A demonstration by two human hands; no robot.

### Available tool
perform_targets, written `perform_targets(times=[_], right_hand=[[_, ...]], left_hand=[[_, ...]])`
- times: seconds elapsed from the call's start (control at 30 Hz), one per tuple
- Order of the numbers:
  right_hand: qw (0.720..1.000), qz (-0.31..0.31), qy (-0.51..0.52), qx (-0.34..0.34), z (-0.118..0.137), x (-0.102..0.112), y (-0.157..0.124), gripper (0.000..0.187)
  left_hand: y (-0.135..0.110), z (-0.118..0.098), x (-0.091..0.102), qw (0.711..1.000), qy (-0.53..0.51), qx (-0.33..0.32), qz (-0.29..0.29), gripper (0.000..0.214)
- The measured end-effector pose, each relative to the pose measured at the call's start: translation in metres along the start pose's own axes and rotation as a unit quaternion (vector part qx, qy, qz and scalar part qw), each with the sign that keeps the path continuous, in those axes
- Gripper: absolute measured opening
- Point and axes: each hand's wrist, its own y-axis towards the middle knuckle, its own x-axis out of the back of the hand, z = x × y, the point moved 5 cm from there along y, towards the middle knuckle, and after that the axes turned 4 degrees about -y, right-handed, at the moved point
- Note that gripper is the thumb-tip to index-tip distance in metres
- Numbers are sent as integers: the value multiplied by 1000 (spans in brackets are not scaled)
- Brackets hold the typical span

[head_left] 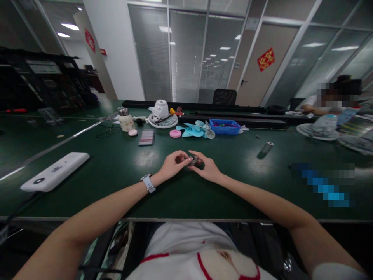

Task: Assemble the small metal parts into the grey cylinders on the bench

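Both my hands meet over the middle of the dark green table [116, 163]. My left hand [172, 165], with a watch on its wrist, pinches one side of a small dark round part [192, 160]. My right hand [205, 167] curls its fingers around the other side of the same part. The part is small and mostly covered by my fingers, so I cannot make out what it is.
A white flat device [55, 172] lies at the left. Further back stand a cup [126, 119], a white fan housing [161, 113], blue fan blades [196, 130], a blue tray [225, 126], a pink disc [175, 133] and a small cylinder [266, 148]. Another person sits far right.
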Motion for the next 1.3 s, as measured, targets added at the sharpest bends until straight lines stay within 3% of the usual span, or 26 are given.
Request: perform_targets(times=[0.33, 0.53, 0.73, 0.9, 1.03, 1.17, 1.3], right_hand=[[1000, 3, 12, -15, 2, -2, -2, 69], [999, 11, 28, -32, 0, 0, -3, 74], [999, -13, 16, -48, -11, 8, -4, 74], [985, -119, -66, -108, -63, 52, 3, 74], [932, -221, -205, -203, -121, 113, 2, 70], [854, -258, -328, -311, -164, 163, -15, 66], [828, -237, -361, -357, -188, 178, -31, 66]], left_hand=[[10, -1, -5, 999, 40, -17, 1, 31], [13, 2, 16, 999, 15, 12, -29, 42], [12, 30, 22, 987, 93, 55, 119, 42], [10, 35, 12, 979, 104, 40, 173, 38], [10, 36, 12, 981, 100, 58, 155, 47], [13, 40, 17, 990, 88, 77, 84, 52], [14, 42, 19, 990, 94, 97, 51, 51]])
